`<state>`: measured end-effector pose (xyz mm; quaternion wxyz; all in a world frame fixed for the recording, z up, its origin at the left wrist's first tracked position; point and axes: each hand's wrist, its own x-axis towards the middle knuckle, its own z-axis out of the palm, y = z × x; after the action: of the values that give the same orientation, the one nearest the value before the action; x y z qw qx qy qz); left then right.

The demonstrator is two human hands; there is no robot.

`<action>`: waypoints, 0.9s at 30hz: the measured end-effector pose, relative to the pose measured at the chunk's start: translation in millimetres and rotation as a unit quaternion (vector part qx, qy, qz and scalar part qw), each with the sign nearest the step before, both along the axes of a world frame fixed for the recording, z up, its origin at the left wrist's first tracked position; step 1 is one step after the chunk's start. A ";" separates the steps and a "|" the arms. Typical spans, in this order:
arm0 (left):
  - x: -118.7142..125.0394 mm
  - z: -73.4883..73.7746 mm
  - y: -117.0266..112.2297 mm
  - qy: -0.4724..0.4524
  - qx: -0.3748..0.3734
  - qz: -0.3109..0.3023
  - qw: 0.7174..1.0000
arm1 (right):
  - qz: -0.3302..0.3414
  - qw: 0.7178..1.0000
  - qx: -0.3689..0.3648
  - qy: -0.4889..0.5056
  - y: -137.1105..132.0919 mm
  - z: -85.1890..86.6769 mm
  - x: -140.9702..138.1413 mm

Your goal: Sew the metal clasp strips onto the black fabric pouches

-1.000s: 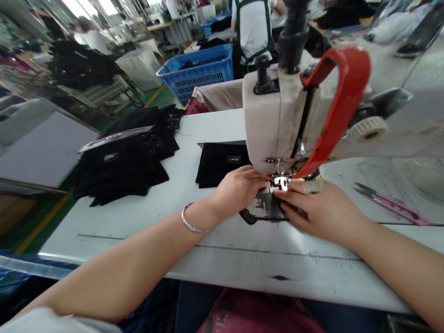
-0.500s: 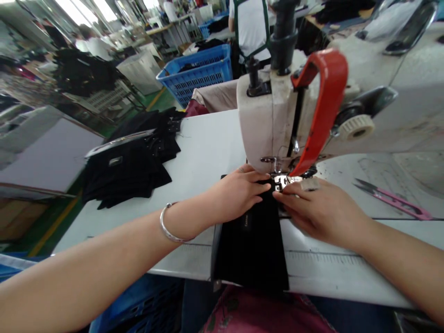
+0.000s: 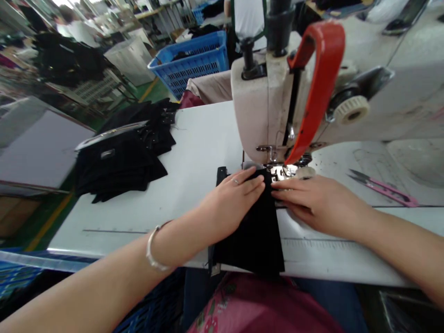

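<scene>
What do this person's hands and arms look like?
Bare forearms, no sleeves showing. The left hand has a slim ring and, at the wrist, a silvery bangle. The right hand has what looks like a pale finger wrap.

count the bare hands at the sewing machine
2: the left hand rests on the black fabric, and the right hand is at that fabric's right edge, near the presser foot.

The black piece point(image 3: 256, 236) was matt cloth, the tabletop point(image 3: 204, 148) smooth and faintly glossy, the bracelet point(image 3: 150, 252) shiny metal, the basket point(image 3: 197, 69) plastic, the red lever point(image 3: 321, 92) glossy.
</scene>
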<state>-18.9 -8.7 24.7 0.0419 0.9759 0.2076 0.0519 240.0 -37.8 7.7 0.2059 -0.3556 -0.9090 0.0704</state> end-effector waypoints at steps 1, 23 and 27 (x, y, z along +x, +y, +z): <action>-0.4 6.7 -18.8 0.009 -0.019 -0.004 1.000 | 0.003 1.000 -0.023 0.001 -5.9 4.6 2.3; 4.0 -24.2 -119.5 -0.214 -0.074 0.062 0.972 | -0.008 0.989 0.105 0.106 -121.7 -36.6 -28.4; 4.4 -24.6 -116.9 -0.237 -0.093 0.070 0.965 | -0.005 0.986 0.110 0.126 -123.4 -36.6 -25.6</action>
<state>-14.4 -125.6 0.2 0.1769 0.9107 0.2634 0.2646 214.3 -161.3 -28.9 0.3565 -0.3235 -0.8764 0.0132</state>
